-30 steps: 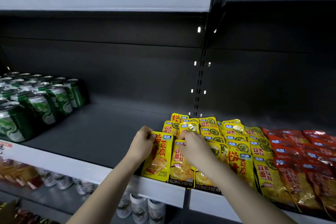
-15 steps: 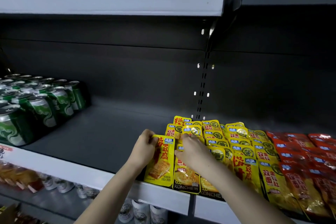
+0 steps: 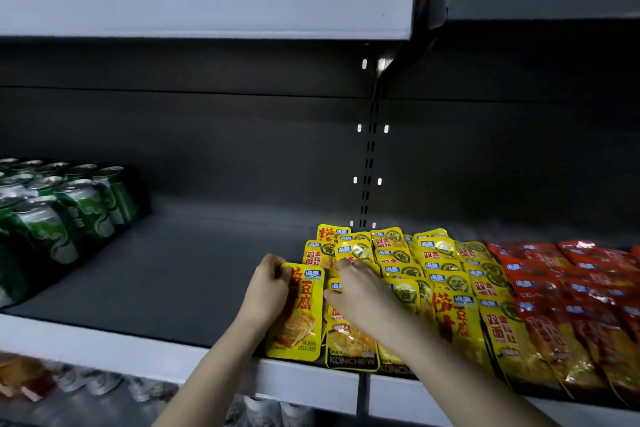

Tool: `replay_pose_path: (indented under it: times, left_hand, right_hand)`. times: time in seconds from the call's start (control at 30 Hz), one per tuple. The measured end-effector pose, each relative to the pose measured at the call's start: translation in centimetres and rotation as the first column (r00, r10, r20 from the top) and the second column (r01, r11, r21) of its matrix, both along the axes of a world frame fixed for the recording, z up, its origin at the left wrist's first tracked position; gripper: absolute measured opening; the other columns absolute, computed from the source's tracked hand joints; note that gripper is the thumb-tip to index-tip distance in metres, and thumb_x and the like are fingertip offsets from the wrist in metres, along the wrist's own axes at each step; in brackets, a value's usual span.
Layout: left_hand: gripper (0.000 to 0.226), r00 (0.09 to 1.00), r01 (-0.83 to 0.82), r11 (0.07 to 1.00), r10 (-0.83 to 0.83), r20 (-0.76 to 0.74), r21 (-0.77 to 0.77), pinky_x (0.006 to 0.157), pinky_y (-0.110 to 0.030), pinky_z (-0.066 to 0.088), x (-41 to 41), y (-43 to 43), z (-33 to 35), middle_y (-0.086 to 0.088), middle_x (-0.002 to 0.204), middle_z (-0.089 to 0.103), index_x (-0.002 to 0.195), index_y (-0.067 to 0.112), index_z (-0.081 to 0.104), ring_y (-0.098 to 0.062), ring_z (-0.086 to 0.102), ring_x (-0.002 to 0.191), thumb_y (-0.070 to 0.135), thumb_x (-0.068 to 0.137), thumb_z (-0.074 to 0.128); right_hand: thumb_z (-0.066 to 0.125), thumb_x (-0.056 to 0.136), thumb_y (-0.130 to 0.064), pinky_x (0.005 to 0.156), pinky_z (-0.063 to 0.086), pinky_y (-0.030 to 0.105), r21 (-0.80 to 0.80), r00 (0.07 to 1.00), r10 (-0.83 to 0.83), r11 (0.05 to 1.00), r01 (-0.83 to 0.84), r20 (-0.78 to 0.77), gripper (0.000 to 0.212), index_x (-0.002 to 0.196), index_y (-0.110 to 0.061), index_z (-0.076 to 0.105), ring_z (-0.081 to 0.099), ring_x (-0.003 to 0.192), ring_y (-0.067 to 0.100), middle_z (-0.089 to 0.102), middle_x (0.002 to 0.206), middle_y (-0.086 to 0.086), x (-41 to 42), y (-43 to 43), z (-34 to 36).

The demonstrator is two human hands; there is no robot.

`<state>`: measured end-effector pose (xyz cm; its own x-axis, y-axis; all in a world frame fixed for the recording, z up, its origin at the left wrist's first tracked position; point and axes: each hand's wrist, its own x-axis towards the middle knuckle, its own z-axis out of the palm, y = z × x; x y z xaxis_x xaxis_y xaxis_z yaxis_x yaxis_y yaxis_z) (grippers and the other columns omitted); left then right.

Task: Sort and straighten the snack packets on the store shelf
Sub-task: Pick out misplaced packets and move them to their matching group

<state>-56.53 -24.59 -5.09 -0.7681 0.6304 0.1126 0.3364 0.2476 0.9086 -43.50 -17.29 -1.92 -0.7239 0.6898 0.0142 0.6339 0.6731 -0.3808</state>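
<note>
**Inspector:** Hands?

**Operator:** I note the left hand (image 3: 266,295) gripping the yellow tofu packet (image 3: 301,319) by its upper edge, just left of the right hand (image 3: 360,291). That hand lies on the adjoining packets (image 3: 349,340); pinch unconfirmed.

**Inspector:** Handling?

**Operator:** Light, soft, slick film, I judge. Take the sealed edges.

Colour findings, snack shelf (image 3: 173,270).
Noted: yellow packets (image 3: 446,274) with red characters, blue logo tabs and green round emblems; front packet (image 3: 301,315) adds an orange-brown food print; red packets (image 3: 571,288) carry blue tabs; cans (image 3: 69,218) green with pale swirls, silver tops; shelf dark grey, front edge pale grey.
</note>
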Motion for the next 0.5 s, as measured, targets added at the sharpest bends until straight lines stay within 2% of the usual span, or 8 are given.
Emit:
replay_pose_path:
  times: [0.1, 0.23, 0.37, 0.5]
  left_hand:
    - [0.025, 0.999, -0.025, 1.000, 0.025, 0.036, 0.016, 0.056, -0.024, 0.035, -0.11, -0.01, 0.08, 0.001, 0.073, 0.051, 0.075, 0.021, 0.044, -0.014, 0.047, 0.067, 0.009, 0.096, 0.046]
    - [0.018, 1.000, 0.002, 1.000, -0.002, 0.030, 0.002, 0.055, -0.025, 0.035, 0.00, -0.26, -0.13, 0.000, 0.071, 0.050, 0.078, 0.015, 0.046, -0.014, 0.046, 0.065, 0.008, 0.095, 0.046]
    - [0.013, 0.997, 0.039, 0.999, -0.041, 0.060, 0.035, 0.056, -0.028, 0.035, 0.04, -0.32, 0.12, -0.001, 0.068, 0.050, 0.082, 0.009, 0.050, -0.013, 0.044, 0.060, 0.006, 0.094, 0.046]
    - [0.020, 0.996, 0.029, 0.996, -0.036, 0.081, 0.089, 0.055, -0.024, 0.034, 0.78, -0.60, 0.44, 0.000, 0.065, 0.048, 0.075, 0.010, 0.047, -0.011, 0.042, 0.059, 0.004, 0.095, 0.046]
  right_hand:
    - [0.054, 0.093, -0.035, 0.096, 0.046, 0.040, 0.012, 1.000, 0.003, 1.000, -0.004, 0.031, 0.049, 0.134, -0.010, 0.041, 0.047, 0.124, 0.028, 0.044, 0.137, 0.010, -0.23, 0.08, 0.06]
    - [0.052, 0.093, -0.033, 0.095, 0.046, 0.041, 0.011, 0.998, 0.007, 1.000, -0.008, 0.059, 0.049, 0.136, -0.012, 0.039, 0.047, 0.125, 0.029, 0.041, 0.140, 0.010, -0.43, 0.11, -0.24]
    - [0.050, 0.093, -0.033, 0.099, 0.044, 0.043, 0.010, 0.996, 0.016, 1.000, -0.016, 0.083, 0.056, 0.142, -0.012, 0.033, 0.042, 0.130, 0.030, 0.035, 0.147, 0.011, -0.51, 0.18, -0.09]
    - [0.050, 0.093, -0.035, 0.103, 0.040, 0.042, -0.032, 0.992, 0.065, 0.998, -0.061, 0.112, 0.061, 0.145, -0.012, 0.029, 0.034, 0.136, 0.030, 0.029, 0.151, 0.012, 0.00, 0.35, 0.08]
